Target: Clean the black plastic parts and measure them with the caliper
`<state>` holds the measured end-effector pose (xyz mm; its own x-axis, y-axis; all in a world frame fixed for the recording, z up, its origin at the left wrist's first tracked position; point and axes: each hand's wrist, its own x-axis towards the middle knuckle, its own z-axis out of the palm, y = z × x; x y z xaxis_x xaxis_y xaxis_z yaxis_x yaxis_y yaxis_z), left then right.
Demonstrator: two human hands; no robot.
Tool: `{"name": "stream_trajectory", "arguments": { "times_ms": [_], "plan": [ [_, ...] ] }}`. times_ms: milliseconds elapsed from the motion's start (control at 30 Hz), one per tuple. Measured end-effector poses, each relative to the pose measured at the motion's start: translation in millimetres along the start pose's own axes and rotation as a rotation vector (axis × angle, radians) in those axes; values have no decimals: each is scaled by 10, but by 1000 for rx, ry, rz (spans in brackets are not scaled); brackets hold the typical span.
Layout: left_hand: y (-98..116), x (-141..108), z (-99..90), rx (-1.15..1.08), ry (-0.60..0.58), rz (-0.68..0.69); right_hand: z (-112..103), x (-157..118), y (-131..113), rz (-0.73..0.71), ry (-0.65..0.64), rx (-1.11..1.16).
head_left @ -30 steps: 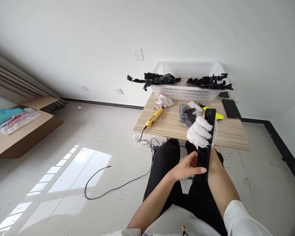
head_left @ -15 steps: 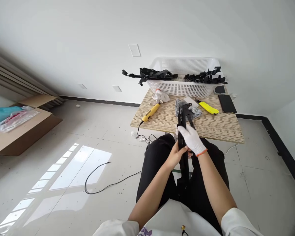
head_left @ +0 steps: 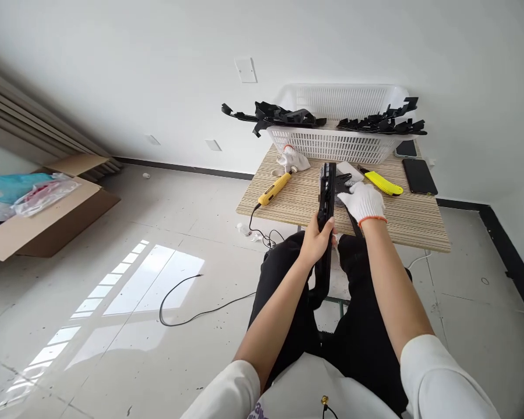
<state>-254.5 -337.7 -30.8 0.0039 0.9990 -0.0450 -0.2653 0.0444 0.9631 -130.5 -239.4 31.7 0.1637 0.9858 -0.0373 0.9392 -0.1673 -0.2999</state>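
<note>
My bare left hand (head_left: pixel 318 241) is closed around a long, narrow black plastic part (head_left: pixel 326 201). The part stands almost upright over my lap, its upper end in front of the table edge. My right hand (head_left: pixel 363 202), in a white knit glove with an orange cuff, is over the front of the table, just right of that part. Its fingers look bent, and what they press on is partly hidden. Beside its fingertips a second dark piece (head_left: pixel 343 183) lies on a grey cloth (head_left: pixel 322 172), with a strip running under the glove. A white block (head_left: pixel 350 172) lies behind.
Behind stands a white basket (head_left: pixel 332 141) with black parts across its rim. On the wood-grain table (head_left: pixel 283 203) are a yellow corded tool (head_left: pixel 275 188), a white glove (head_left: pixel 294 159), a yellow cutter (head_left: pixel 385 183) and a phone (head_left: pixel 420 176). A cable (head_left: pixel 209 317) crosses the floor.
My right hand has let go of the long black part and moved forward and right to the table. My left hand still holds the part, now higher and farther forward. The view has shifted slightly.
</note>
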Motion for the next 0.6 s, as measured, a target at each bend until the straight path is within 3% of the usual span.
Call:
{"name": "stream_trajectory", "arguments": {
  "times_ms": [67,167,433,600],
  "plan": [
    [61,214,5,34,10,31,46,169,-65,-13,-69,-81],
    [60,387,-45,108,-27,75,78,200,-56,3,-60,-56],
    [-35,213,-150,318,-125,278,-334,-226,176,-17,75,153],
    [6,213,-132,252,-71,250,-339,-207,237,-158,89,156]
  ]
}}
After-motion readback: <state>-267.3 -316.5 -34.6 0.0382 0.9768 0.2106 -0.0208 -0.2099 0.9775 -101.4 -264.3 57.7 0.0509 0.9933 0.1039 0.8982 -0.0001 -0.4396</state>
